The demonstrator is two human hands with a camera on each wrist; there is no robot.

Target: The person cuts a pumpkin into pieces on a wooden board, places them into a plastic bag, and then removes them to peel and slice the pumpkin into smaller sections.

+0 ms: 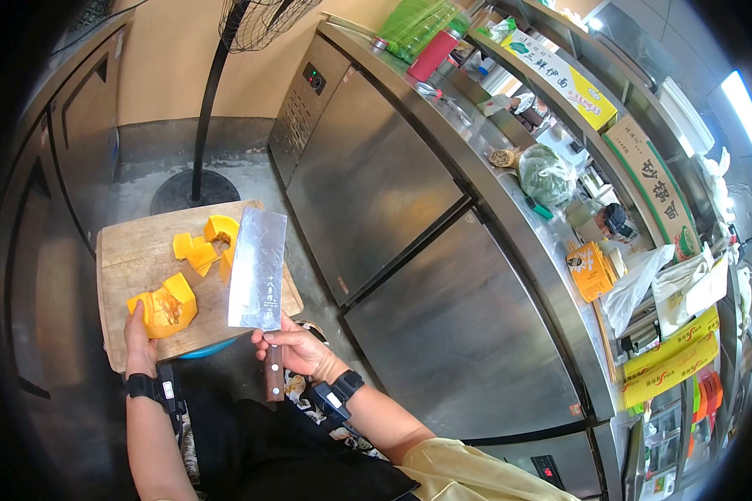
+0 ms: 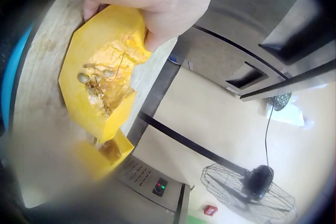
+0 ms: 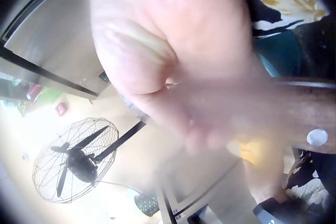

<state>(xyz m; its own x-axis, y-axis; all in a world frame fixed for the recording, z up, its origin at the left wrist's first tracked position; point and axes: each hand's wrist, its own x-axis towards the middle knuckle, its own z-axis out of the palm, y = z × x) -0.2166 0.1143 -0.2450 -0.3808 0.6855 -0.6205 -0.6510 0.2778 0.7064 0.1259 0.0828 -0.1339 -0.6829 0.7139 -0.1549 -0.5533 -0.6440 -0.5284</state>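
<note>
My left hand [image 1: 139, 342] grips a large chunk of pumpkin [image 1: 163, 311] at the left front of a wooden cutting board [image 1: 134, 242]. In the left wrist view, thumb and fingers clasp the chunk's rim; seeds and stringy pulp show in its hollow. My right hand [image 1: 305, 346] holds a cleaver [image 1: 257, 271] near the top of its wooden handle [image 3: 310, 111]. The broad blade points away from me and overlaps the right part of the board in the head view. Smaller cut pumpkin pieces [image 1: 194, 253] lie toward the back of the board, partly hidden by the blade.
A blue rim [image 1: 209, 349] shows beneath the board's front edge. Behind the board stands a fan on a round black base [image 1: 194, 192]. Steel cabinets [image 1: 376, 184] line the right, their counter crowded with a bagged green vegetable [image 1: 546, 174] and boxes. Another steel cabinet [image 1: 83, 125] stands left.
</note>
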